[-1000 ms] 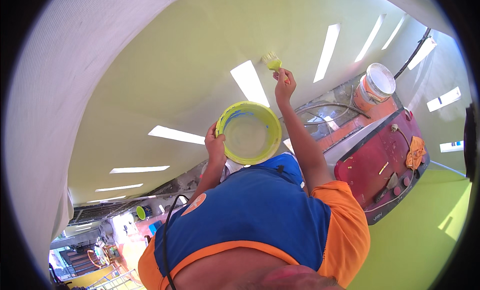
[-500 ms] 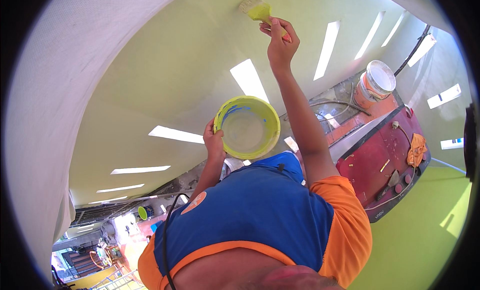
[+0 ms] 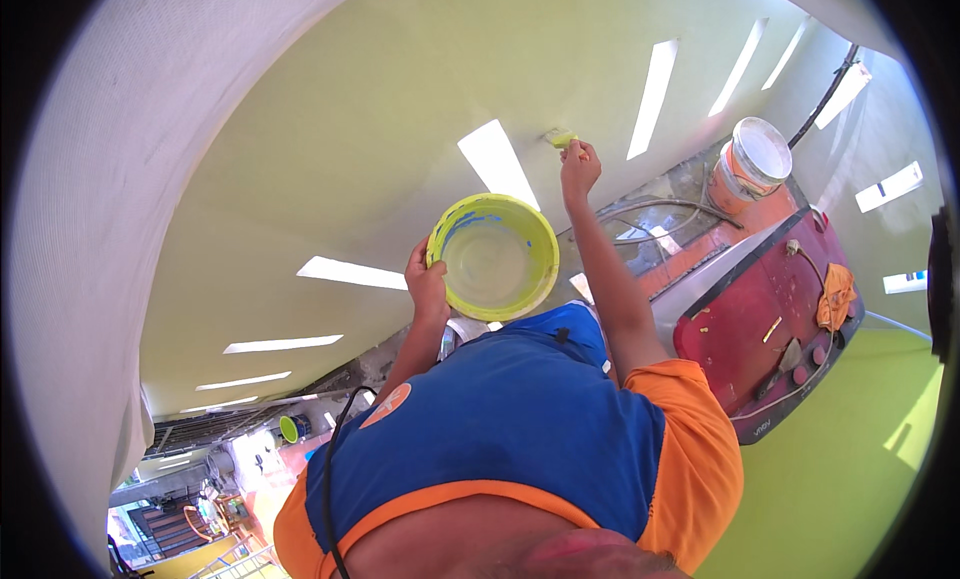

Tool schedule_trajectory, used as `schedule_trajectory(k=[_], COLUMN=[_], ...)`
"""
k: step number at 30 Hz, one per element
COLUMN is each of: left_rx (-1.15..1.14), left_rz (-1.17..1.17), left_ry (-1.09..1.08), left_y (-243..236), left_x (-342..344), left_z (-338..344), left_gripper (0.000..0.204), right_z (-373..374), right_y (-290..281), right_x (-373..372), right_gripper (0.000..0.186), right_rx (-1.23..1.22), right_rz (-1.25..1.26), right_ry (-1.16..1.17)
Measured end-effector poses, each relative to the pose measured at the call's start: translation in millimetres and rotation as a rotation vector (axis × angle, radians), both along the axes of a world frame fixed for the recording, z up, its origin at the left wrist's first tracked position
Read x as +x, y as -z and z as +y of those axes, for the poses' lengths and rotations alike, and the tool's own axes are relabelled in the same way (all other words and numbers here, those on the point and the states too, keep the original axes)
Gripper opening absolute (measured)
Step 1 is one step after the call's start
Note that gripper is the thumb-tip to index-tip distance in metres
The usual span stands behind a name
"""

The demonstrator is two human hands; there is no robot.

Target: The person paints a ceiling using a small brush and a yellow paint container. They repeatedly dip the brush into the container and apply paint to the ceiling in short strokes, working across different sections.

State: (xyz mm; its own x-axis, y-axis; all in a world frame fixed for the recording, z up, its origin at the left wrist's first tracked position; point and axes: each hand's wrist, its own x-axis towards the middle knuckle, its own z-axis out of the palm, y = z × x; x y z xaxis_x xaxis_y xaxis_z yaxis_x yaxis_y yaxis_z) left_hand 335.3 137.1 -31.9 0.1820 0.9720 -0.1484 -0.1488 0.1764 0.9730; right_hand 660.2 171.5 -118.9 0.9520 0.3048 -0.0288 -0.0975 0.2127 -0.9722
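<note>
My left hand grips the rim of a yellow-green basin, with its thumb over the edge. Pale, greyish liquid lies in the basin, and blue smears mark its inner wall. To the right and farther off, my right hand is closed round the handle of a paintbrush. The brush is yellow-green, and its bristles are at the pale green wall; whether they press on it I cannot tell for sure.
Narrow slot openings pierce the wall. Stacked paint buckets stand at right, near a cable or hose on the floor. A dark red panel-like surface carries an orange cloth and a scraper-like tool. Another green-rimmed bucket is far left.
My right hand has come down the wall with the paintbrush, from high up to near the slot openings. My left hand and the basin are almost where they were.
</note>
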Motion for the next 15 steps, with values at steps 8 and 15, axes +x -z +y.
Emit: schedule_trajectory(k=[8,15], left_rx=[-0.056,-0.062], left_rz=[0.014,-0.034], left_ry=[0.018,0.035], left_y=[-4.8,-1.3], left_x=[10.5,12.1], left_z=[-5.1,-3.1], left_gripper=[0.06,0.059], right_z=[-8.5,5.6], right_y=[-272.6,-175.2], right_x=[35.2,47.1], right_gripper=[0.023,0.024], right_rx=[0.676,0.608], right_rz=[-0.236,-0.228], right_ry=[-0.156,-0.17])
